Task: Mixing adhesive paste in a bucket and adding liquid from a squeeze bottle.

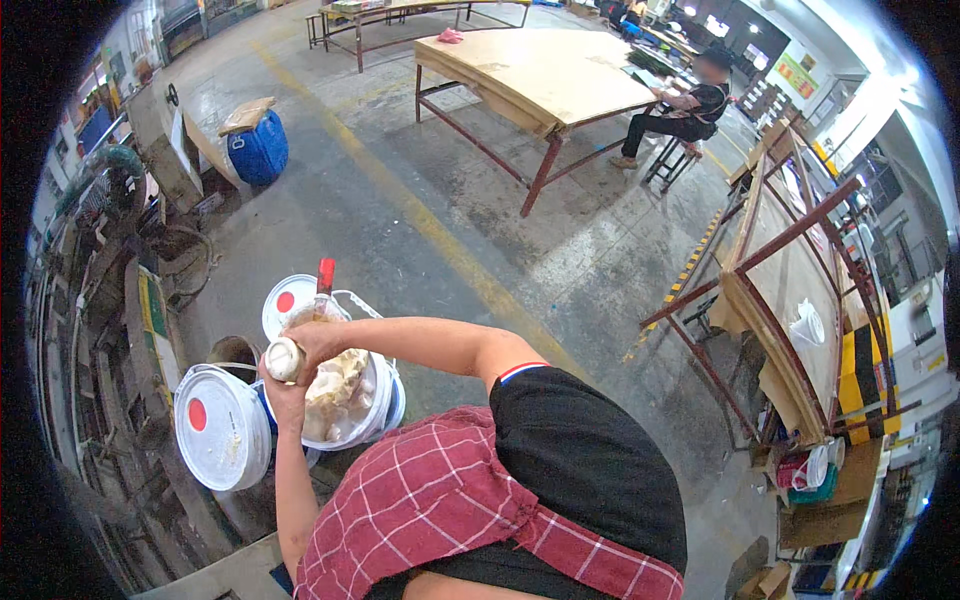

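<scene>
**Hands closed on a small white bottle above an open pail of paste**

Both of my hands meet over the buckets at my left. My right hand [312,342] reaches across from the right, forearm stretched level, and its fingers curl over the top of a small white bottle [283,359]. My left hand [284,398] comes up from below and closes around the underside of that bottle, so the bottle sits gripped between the two, its round end turned toward me. Neither hand is spread; both are wrapped snugly on it.

Directly beneath the bottle stands an open white pail [372,408], filled with a lumpy, cream-coloured paste [335,392]. A red-handled tool [325,280] stands up out of the far side of that paste. Behind the pail, leaning against it, lies a round white lid [285,300] with a red dot. To the left, just beside the pail, a second white bucket [222,428] rests closed under its own red-dotted lid.

I wear a red checked apron [430,500] over a black shirt. The concrete floor [420,230] carries a yellow line. A blue drum [258,148] stands farther off to the left, a large plywood-topped table [540,70] beyond it, and a seated person [685,110] at the table's far end.
</scene>
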A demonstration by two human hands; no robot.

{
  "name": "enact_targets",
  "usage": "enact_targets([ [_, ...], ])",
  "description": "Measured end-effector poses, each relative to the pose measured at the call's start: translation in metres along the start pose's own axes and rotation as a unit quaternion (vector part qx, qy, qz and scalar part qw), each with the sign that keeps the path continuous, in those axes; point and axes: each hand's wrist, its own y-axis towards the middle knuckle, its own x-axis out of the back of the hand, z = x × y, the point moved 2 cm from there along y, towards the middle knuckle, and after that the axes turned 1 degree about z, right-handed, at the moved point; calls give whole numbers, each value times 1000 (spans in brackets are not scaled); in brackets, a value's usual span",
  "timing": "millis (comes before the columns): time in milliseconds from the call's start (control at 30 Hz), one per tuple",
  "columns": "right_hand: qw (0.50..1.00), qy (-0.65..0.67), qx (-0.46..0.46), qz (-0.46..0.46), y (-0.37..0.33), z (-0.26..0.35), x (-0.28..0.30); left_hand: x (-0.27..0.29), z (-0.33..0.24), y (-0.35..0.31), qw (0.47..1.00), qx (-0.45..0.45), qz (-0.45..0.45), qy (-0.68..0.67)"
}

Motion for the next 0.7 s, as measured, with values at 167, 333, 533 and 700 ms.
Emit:
enact_targets([
  [167,997,-10,22,-80,-4,3,-13,10,11,-3,998,12,17,-67],
  [333,970,-227,-47,-72,11,-19,-23,9,-4,-15,981,119,22,-150],
  [533,962,-236,-72,-116,3,13,1,21,-9,10,996,30,-10,82],
  [700,975,-160,-18,-156,10,-8,1,20,1,17,995,-1,-1,96],
])
